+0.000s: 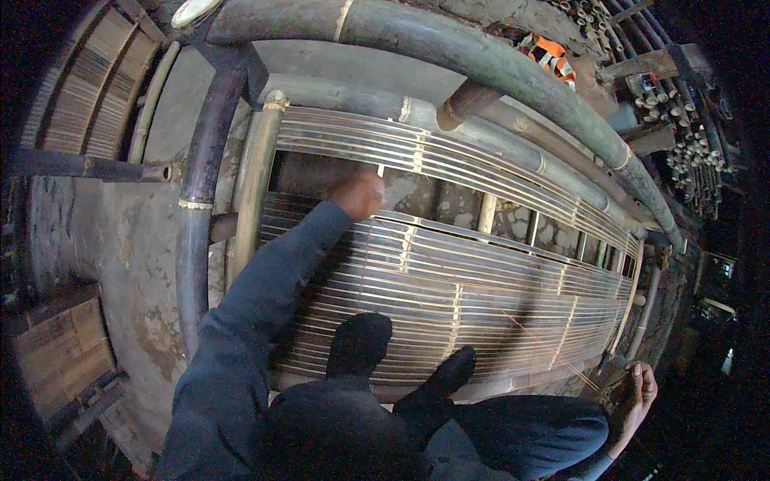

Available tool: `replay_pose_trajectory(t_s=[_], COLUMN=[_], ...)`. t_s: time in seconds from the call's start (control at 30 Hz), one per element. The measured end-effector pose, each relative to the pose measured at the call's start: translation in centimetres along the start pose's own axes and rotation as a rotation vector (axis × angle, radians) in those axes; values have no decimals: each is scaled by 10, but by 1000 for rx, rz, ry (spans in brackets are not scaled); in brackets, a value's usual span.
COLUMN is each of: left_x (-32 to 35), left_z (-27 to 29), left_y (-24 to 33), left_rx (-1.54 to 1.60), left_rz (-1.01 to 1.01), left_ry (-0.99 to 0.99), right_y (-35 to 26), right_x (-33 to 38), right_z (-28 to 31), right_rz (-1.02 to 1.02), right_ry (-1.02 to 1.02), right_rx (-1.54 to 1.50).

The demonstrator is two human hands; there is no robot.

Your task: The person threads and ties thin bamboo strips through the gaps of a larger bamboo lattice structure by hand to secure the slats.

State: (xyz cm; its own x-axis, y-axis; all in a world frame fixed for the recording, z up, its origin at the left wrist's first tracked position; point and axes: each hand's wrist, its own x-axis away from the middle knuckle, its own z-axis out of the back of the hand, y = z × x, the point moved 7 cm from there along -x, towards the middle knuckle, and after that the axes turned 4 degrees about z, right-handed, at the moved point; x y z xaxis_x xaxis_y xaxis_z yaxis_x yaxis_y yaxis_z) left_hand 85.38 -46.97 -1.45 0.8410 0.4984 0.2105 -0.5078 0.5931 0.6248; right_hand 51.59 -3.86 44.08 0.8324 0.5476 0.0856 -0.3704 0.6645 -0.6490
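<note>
Knees (449,425) braced; our left hand (358,195) pinched a slat (449,227), right hand (635,393) gripped the strip (521,325); we needed it taut, level.

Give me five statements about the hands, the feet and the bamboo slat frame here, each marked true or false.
1. The left hand reaches to the gap between the upper and lower bands of slats on the bamboo frame. True.
2. The right hand rests on the middle of the frame. False: it is by the frame's lower right corner.
3. Both dark shoes stand on the slats at the near edge. True.
4. The left arm is bare. False: it wears a long dark sleeve.
5. The slats fill the frame without a break. False: an open gap runs across the frame, with the grey ground showing through.
</note>
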Motion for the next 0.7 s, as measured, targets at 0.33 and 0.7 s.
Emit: replay_pose_trajectory(t_s=[0.33,0.7], left_x=[173,69], left_z=[213,31], left_y=[19,14], left_rx=[-173,142], left_rz=[571,109], left_ry=[783,276], right_y=[-34,-132], right_x=[-20,-34], right_z=[-20,-309], right_rz=[-39,683], right_ry=[24,-916], right_rx=[256,469])
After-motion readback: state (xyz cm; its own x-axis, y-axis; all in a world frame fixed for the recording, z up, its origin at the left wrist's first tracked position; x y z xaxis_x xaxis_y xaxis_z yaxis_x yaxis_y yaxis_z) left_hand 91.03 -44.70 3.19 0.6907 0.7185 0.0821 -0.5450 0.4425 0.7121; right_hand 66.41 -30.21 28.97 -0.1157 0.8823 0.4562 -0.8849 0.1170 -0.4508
